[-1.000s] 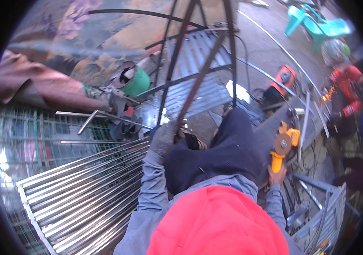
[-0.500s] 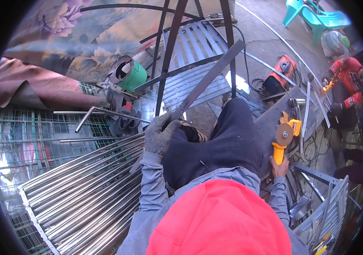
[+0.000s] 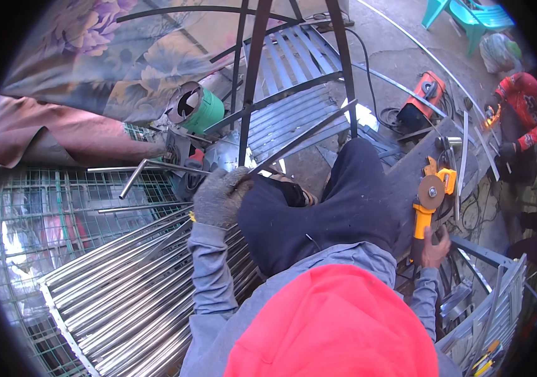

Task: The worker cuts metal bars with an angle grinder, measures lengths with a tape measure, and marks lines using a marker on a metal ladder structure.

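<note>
At the far left a green wire mesh panel lies flat, and a bundle of shiny steel tubes rests on its lower right part, slanting up toward the middle. Above them a bent steel rod lies across the mesh, near a green cylinder that lies on its side with its open end showing. The left hand, in a grey knit glove, is closed around the lower end of a long flat metal bar; the bar rises to the right and crosses a dark metal frame that stands upright over grey slats. Right of the dark trouser leg, the bare right hand is wrapped around the handle of a yellow angle grinder, whose disc faces up and points away from the body. Behind it an orange welding machine sits on the ground. At the right edge another person in a red sleeve crouches, with a bright spark by the hands.
</note>
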The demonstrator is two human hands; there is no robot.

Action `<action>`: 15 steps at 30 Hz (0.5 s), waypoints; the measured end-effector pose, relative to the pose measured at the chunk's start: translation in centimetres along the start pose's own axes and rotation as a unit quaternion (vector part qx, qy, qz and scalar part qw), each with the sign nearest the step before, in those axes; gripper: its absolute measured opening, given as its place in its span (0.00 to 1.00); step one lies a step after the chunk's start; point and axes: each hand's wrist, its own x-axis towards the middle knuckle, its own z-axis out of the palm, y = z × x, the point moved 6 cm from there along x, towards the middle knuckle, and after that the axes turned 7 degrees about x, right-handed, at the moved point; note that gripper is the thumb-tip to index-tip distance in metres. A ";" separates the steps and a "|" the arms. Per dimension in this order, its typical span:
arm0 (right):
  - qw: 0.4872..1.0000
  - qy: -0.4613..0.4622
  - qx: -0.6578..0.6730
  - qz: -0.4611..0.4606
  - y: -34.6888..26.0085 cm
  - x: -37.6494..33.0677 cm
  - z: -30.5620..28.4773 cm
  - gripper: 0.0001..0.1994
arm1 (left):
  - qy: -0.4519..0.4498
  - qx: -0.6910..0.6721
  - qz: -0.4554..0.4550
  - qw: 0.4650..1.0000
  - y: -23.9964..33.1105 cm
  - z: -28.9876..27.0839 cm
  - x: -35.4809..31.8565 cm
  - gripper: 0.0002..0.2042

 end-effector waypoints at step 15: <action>0.787 -0.094 0.246 -0.558 -46.3 -5.8 6.7 0.18 | -0.140 0.204 0.183 0.952 5.4 -12.4 11.2 0.13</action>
